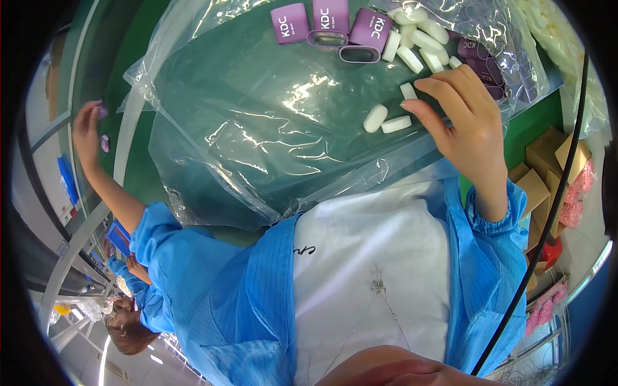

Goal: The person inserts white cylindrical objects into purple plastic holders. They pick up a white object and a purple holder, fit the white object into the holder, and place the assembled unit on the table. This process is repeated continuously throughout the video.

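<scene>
At the far left my left hand is stretched out over the green surface, its fingertips closed on a small purple piece. Another small purple piece lies just below those fingers. My right hand pinches a white rounded piece between thumb and forefinger, above clear plastic. Beside it lie a white oval piece and a white piece on its edge. Beyond the right hand is a pile of white oval pieces. Purple oval sleeves with open ends stand left of that pile.
A large clear plastic bag covers much of the green table. More purple sleeves lie under plastic at right. Cardboard boxes and pink bags are lower right. A black cable crosses the right side. A co-worker is at lower left.
</scene>
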`<act>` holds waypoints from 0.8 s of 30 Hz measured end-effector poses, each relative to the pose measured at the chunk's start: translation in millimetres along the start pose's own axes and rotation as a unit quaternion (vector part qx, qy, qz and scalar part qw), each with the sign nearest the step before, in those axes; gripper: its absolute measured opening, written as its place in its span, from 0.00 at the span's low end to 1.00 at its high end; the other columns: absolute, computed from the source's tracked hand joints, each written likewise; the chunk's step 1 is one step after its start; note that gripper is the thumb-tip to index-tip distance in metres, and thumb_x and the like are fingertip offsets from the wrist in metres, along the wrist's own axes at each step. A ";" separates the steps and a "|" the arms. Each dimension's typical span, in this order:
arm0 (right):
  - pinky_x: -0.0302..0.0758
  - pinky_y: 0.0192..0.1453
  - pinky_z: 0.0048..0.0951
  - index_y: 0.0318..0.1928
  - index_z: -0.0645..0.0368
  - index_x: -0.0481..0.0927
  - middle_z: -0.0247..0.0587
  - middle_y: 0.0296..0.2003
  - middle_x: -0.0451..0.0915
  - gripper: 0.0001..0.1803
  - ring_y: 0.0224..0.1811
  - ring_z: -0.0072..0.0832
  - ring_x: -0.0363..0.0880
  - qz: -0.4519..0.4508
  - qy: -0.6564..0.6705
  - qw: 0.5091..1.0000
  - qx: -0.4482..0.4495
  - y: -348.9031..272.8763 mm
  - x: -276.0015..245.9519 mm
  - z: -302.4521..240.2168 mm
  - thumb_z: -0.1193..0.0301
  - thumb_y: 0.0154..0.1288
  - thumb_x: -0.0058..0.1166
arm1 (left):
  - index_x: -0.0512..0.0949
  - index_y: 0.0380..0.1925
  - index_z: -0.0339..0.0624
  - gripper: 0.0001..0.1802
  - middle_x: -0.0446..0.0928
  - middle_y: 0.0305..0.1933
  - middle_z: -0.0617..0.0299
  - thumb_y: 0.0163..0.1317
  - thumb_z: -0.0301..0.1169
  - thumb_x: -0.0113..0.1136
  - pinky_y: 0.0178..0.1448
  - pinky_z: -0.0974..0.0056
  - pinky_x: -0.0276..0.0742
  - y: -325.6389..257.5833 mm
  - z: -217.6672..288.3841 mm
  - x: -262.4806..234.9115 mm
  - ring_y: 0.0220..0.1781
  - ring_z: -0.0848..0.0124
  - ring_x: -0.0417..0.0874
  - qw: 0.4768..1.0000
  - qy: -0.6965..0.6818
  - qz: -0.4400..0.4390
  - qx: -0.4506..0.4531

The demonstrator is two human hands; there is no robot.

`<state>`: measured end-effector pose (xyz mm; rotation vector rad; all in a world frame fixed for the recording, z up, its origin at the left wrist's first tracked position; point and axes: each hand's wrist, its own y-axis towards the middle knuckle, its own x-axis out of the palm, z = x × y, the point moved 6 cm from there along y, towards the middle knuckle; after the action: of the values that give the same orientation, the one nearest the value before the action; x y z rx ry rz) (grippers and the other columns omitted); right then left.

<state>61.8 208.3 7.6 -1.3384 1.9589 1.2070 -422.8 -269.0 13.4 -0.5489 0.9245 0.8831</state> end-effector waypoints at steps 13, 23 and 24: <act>0.77 0.43 0.38 0.40 0.64 0.77 0.44 0.42 0.76 0.14 0.43 0.40 0.76 -0.097 -0.039 0.993 0.056 -7.3 20.8 -14.0 0.83 0.50 0.57 | 0.86 0.52 0.45 0.21 0.81 0.61 0.56 0.57 0.28 0.76 0.64 0.60 0.74 -70.9 336.5 181.4 0.60 0.60 0.81 0.927 0.052 0.154 0.338; 0.76 0.38 0.35 0.41 0.67 0.80 0.45 0.39 0.78 0.17 0.39 0.41 0.76 0.019 0.031 0.999 0.019 -3.0 8.3 -13.6 0.85 0.46 0.61 | 0.84 0.39 0.39 0.17 0.87 0.46 0.57 0.46 0.21 0.77 0.56 0.59 0.79 -92.4 378.1 216.7 0.49 0.59 0.84 0.914 -0.085 0.088 0.386; 0.76 0.38 0.36 0.41 0.67 0.81 0.46 0.39 0.79 0.17 0.38 0.41 0.77 0.042 0.058 0.997 0.013 -2.2 6.4 -15.8 0.85 0.46 0.61 | 0.85 0.38 0.39 0.17 0.86 0.44 0.58 0.45 0.20 0.77 0.53 0.59 0.79 -100.7 380.1 217.8 0.47 0.58 0.84 0.918 -0.105 0.061 0.378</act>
<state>62.6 191.2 9.7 -1.3513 2.1246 1.1612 -101.2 44.8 24.0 0.2691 1.0200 0.6086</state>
